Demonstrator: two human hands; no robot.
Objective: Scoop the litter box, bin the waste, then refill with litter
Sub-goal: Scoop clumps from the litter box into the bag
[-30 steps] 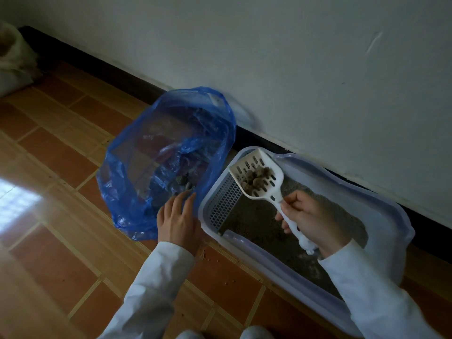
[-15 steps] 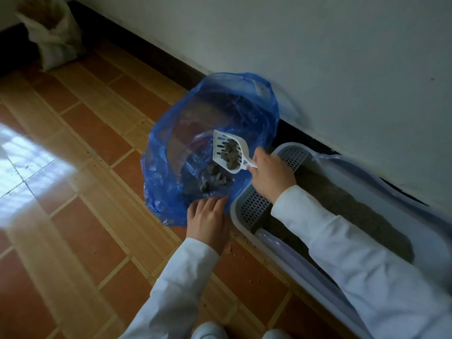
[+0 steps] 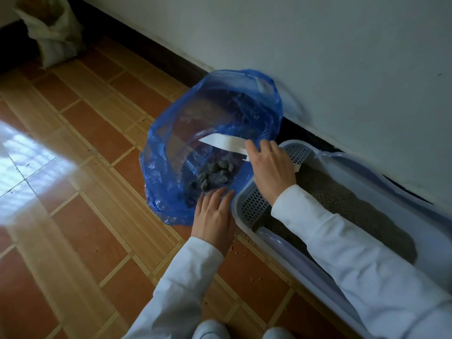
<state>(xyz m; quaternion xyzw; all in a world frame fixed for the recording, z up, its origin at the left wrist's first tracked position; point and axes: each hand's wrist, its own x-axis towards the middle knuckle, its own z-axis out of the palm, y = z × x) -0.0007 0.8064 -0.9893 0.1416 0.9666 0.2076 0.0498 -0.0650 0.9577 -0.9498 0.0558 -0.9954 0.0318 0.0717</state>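
From the head view, my right hand (image 3: pixel 270 167) grips one white scoop (image 3: pixel 223 143), tipped on edge over the one blue bag (image 3: pixel 161 167); about ten grey clumps (image 3: pixel 215 173) lie inside; my left hand (image 3: pixel 214 216) rests flat, fingers spread, on the bag's rim; one litter box (image 3: pixel 401 204) sits against the wall, touching the bag.

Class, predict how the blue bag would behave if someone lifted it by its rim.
The blue bag is thin, crinkled and see-through, so it would probably sag and fold. The clumps lie at the bottom, so they would likely pull it into a pouch. The left hand holds its edge, suggesting it will not stay open alone.
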